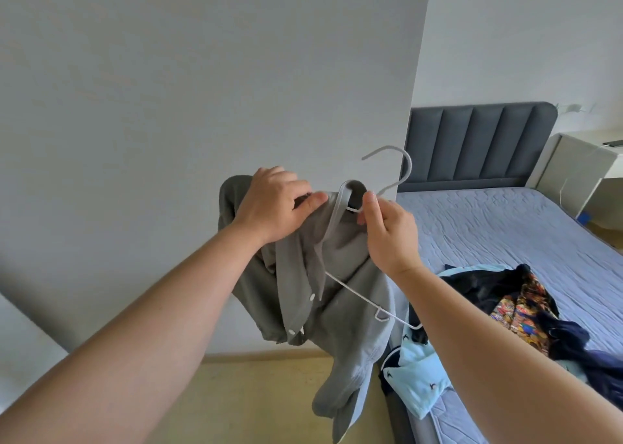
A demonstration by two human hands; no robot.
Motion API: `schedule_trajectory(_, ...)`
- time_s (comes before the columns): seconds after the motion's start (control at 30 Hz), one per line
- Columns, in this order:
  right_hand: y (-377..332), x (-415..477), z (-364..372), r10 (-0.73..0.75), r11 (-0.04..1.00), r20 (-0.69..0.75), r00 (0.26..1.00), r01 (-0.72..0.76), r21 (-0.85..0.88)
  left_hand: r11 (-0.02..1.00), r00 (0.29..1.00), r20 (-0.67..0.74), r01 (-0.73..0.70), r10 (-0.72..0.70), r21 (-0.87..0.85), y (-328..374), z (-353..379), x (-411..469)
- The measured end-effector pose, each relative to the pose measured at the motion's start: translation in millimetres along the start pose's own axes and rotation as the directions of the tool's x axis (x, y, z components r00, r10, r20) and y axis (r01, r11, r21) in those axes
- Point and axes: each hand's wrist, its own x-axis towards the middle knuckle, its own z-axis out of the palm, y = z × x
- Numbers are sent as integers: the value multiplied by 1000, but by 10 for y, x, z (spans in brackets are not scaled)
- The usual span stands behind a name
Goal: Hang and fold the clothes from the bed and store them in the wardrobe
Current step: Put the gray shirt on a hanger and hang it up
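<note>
A grey button-up shirt (340, 295) hangs in the air in front of me, partly draped over a pale grey wire hanger (387, 160). My left hand (273, 204) grips the shirt's collar and shoulder at the upper left. My right hand (387, 231) pinches the hanger just below its hook, at the neck. The hanger's lower arm (364, 300) sticks out bare across the shirt's front. One sleeve dangles toward the floor. On the bed (505, 227) to the right lies a heap of clothes (526, 312): dark, patterned and light blue (418, 379) garments.
A plain grey wall (202, 89) fills the left and centre. The bed has a dark padded headboard (478, 143), and a white bedside unit (580, 170) stands at the far right. Yellowish floor (263, 399) lies below the shirt.
</note>
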Motion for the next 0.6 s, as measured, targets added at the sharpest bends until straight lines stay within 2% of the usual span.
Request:
schedule_trajectory(0.13,83,52,-83,115,987,86,990,-124,107,995,996,-6,94,-94,39,-110,24,-98)
schedule_trajectory(0.2,114,39,-121,118,988,169,979,-132,76,991,994,4,112,-112,75,-157,22,-162)
schedule_trajectory(0.23,127,21,-133,76,997,211,974,-80,9,989,993,5,121,-122,85,-165,22,-186)
schedule_trajectory(0.3,163,-43,-130,-88,978,291,953,139,-158,985,988,4,154,-154,82,-171,24,-218)
schedule_trajectory(0.37,197,-116,-84,-253,899,349,902,353,-259,977,978,27,206,-208,59,-149,4,-228)
schedule_trajectory(0.4,213,-138,-54,-298,872,343,891,400,-281,974,974,43,222,-224,49,-138,-4,-230)
schedule_trajectory(0.5,193,-158,10,-298,879,243,923,365,-307,978,974,88,207,-209,31,-38,-12,-240)
schedule_trajectory(0.6,124,-159,60,-314,877,241,918,378,-297,986,981,105,166,-164,-14,133,49,-289)
